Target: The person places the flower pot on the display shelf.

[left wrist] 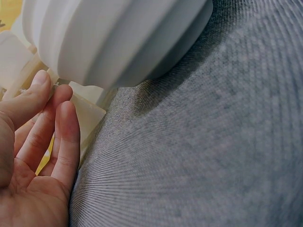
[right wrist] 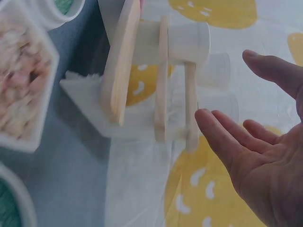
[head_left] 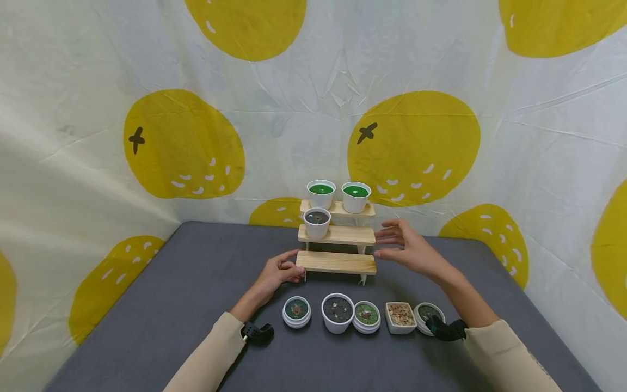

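A three-tier wooden stand [head_left: 336, 262] with pale plank shelves and white legs stands on the grey cloth. My left hand [head_left: 278, 273] pinches the left end of its lowest shelf between thumb and fingertips; in the left wrist view the thumb [left wrist: 40, 80] meets the index finger there. By the right end my right hand [head_left: 409, 247] is raised, fingers extended and apart, holding nothing. Two white cups with green contents, a left one [head_left: 321, 195] and a right one [head_left: 356, 197], sit on the top shelf. A white cup with dark contents [head_left: 317, 224] occupies the middle shelf's left side.
In front of the stand is a row of white pots: a round one [head_left: 296, 312], a taller dark-filled one [head_left: 338, 313], a green-topped one [head_left: 367, 317], a square one with pinkish chips [head_left: 400, 317], and another round one [head_left: 428, 311] by the right wrist. A fruit-print curtain [head_left: 303, 136] hangs behind.
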The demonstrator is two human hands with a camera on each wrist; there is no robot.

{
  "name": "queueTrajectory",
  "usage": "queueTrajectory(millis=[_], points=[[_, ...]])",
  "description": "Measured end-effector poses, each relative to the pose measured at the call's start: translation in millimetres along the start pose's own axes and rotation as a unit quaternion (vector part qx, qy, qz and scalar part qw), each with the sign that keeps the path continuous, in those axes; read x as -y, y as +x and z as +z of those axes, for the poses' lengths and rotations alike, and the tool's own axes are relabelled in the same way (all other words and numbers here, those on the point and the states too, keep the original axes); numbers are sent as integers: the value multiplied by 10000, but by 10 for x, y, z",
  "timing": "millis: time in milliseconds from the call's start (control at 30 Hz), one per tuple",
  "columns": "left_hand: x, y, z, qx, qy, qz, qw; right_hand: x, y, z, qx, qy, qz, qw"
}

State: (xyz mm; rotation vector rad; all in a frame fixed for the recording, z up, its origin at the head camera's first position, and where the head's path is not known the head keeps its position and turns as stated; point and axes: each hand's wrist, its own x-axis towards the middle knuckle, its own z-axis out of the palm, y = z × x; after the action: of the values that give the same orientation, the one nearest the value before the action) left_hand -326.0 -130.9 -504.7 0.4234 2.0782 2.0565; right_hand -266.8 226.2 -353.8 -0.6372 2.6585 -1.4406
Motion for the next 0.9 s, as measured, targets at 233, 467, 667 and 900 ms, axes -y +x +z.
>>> queueTrajectory(millis=[233,467,667,900], points=[[-3,13,-10,15,2,34,10000,-236,-322,-158,209,80,-361,9991],[9,10,-27,-8,-34,57,10000,-538,-497,-267,1083,195,-616,9920],[3,-5,-25,2,74,36,10000,-733,-605,-383,1692,330,-504,9837],[1,-12,-20,-13,87,5,10000,-935,-692,-506,2109,545,-165,9758]])
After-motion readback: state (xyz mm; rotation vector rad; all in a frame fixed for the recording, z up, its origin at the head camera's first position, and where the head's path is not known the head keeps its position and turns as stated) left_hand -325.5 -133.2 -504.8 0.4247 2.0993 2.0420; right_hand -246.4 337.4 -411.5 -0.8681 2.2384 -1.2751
